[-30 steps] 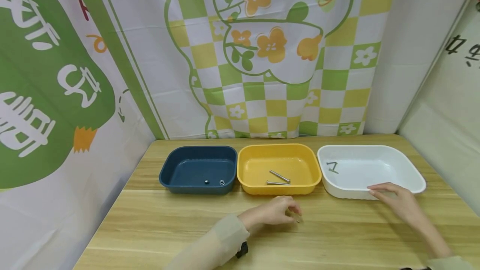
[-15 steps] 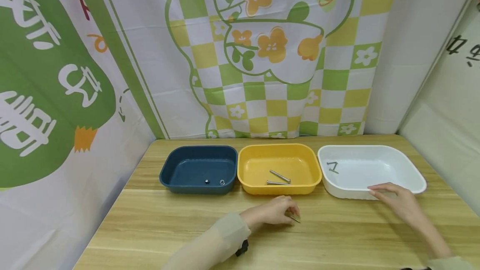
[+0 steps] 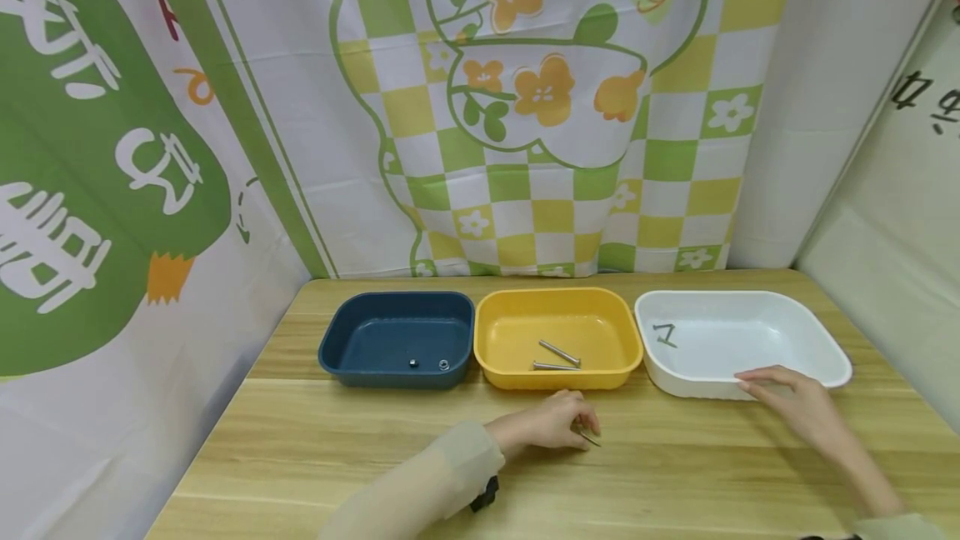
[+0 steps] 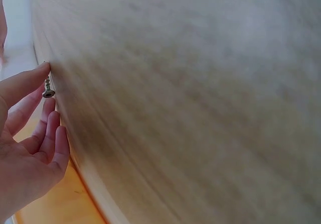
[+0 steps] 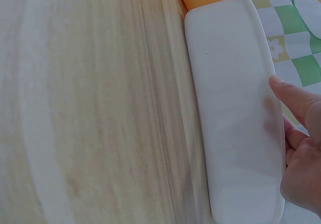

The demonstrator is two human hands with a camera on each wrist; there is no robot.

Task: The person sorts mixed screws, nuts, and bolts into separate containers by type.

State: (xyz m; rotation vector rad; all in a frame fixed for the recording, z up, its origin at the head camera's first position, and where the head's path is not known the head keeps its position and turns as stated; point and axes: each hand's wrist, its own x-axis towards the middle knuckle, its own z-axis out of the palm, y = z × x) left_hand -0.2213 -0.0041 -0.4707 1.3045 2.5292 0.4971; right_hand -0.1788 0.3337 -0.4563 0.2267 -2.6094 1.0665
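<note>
My left hand (image 3: 551, 423) is over the wooden table, in front of the yellow tray. Thumb and finger pinch a small screw (image 4: 48, 89), its head showing in the left wrist view; the other fingers are loosely bent. In the head view a thin end of the screw (image 3: 589, 437) sticks out past the fingertips. At the white tray (image 3: 690, 384) on the right, my right hand (image 3: 798, 407) holds the front rim, thumb (image 5: 288, 93) outside and fingers over the edge. A few small screws (image 3: 665, 335) lie in that tray's left end.
The yellow tray (image 3: 495, 372) stands in the middle with two long bolts (image 3: 558, 352) in it. To its left is a dark blue tray (image 3: 360, 373) holding two small nuts (image 3: 443, 365). Patterned cloth (image 3: 517, 198) hangs behind the wooden table (image 3: 300, 457).
The screw in my left hand, blurred a second ago, now appears sharper and slants down to the right. That hand has barely shifted. My right hand stays at the white tray's rim.
</note>
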